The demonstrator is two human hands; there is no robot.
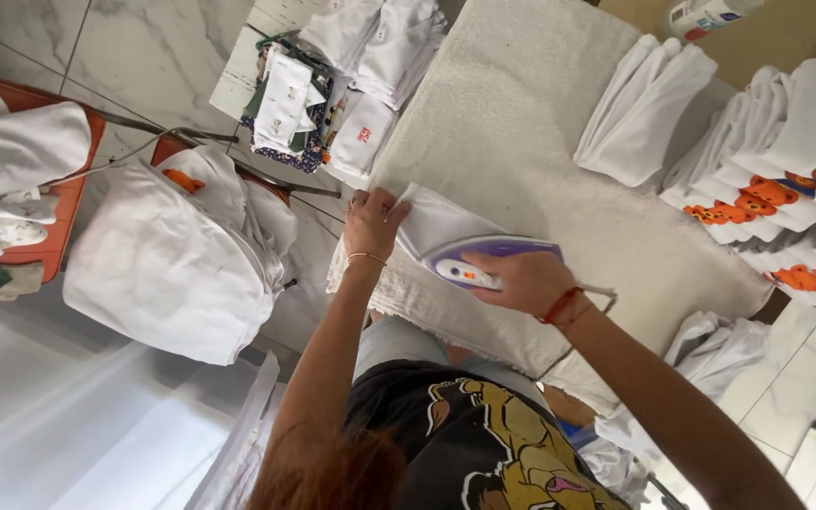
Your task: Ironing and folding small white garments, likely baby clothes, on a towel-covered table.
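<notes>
The person is ironing a small white garment [432, 222] on the towel-covered desk [521, 123]. The step in hand looks like the pressing stroke itself: the right hand [519, 280] is wrapped around the handle of the purple and white iron [484, 260], fingers curled closed over it, and the iron is sitting flat on the cloth. The left hand [373, 222] is lying at the garment's near-left edge with fingers held together and pressing down, pinning the fabric; whether the fingertips are also pinching the hem is hard to tell from this angle.

The garment is lying near the front-left corner of the towel, partly under the iron. The iron's long axis is running roughly across the picture, left to right with a slight tilt, and its narrow nose seems to be pointing towards the left hand, the heel towards the right wrist.

The next move would call for keeping the cloth taut under the left hand while the iron is being guided along its axis, and for keeping those fingers out of the nose's path, since the two are close.

Folded white pieces [639, 109] are lying further back on the towel, and a stack with orange bear prints [786, 194] is sitting to the right.
</notes>
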